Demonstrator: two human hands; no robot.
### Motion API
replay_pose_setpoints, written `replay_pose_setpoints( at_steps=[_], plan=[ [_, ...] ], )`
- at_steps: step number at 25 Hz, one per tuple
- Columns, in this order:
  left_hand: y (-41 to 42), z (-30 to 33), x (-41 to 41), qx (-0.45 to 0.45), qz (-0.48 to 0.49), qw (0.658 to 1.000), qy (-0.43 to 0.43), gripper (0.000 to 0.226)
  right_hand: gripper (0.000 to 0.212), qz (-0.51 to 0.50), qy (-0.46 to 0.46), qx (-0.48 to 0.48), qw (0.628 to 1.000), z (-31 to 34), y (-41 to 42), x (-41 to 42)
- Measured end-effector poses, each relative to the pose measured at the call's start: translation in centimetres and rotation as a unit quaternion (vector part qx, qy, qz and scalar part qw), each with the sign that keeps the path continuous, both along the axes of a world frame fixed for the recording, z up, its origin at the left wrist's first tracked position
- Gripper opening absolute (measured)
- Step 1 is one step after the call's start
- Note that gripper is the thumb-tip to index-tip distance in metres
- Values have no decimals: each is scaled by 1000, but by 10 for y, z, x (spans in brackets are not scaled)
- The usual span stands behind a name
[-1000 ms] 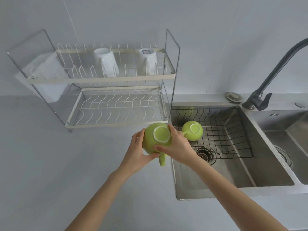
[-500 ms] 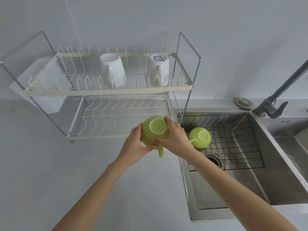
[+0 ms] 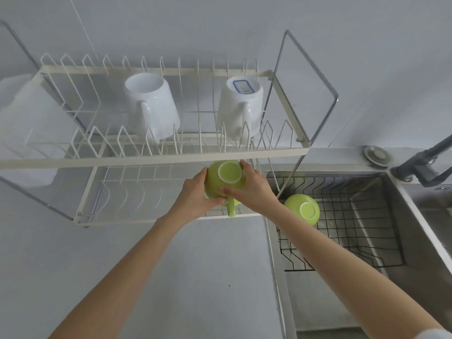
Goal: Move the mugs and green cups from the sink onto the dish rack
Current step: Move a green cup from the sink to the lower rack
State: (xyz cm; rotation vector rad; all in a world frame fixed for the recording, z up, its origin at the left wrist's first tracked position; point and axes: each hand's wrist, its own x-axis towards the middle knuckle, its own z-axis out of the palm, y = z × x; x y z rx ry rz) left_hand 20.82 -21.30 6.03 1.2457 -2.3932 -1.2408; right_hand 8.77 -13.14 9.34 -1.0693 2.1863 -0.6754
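Note:
An upside-down green cup (image 3: 226, 181) is held between my left hand (image 3: 195, 194) and my right hand (image 3: 254, 189), over the right end of the dish rack's lower shelf (image 3: 137, 220). Its handle points down toward me. A second green cup (image 3: 302, 209) lies upside down on the black wire grid (image 3: 354, 216) in the sink, just right of my right forearm. Two white mugs, one (image 3: 151, 105) in the middle and one (image 3: 241, 106) at the right, stand upside down on the rack's upper shelf (image 3: 151, 159).
A white plastic holder (image 3: 27, 123) hangs on the rack's left end. The sink's steel rim (image 3: 278, 265) runs beside the grey counter (image 3: 208, 277). A dark faucet (image 3: 425, 162) and a round metal cap (image 3: 376, 154) sit behind the sink at the right.
Both hands have carried the green cup up and away from the sink edge to the rack's lower shelf. The view has moved closer to the rack.

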Motion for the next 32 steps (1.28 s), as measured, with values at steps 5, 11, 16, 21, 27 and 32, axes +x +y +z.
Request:
replay_pose_setpoints(
  at_steps=[5,11,16,21,27,32],
  plan=[
    [-7,-11,-9,10,-2,1000,-18,71,83,3,14,9,1000,-14,-8,-6],
    [-5,-16,-4,-1,-4,999,-47,84,88,16,33,13,999,-22,-5,-3],
    [0,-9,-2,-19,-8,998,-64,80,89,33,44,21,998,-20,-5,-3],
    [10,6,6,-91,-56,984,-141,83,86,58,68,20,996,-12,2,0],
    [35,25,23,-188,-76,964,-171,74,76,110,146,18,983,3,39,11],
    [73,36,33,-251,-94,940,-209,68,70,140,197,24,970,6,87,17]
  ],
)
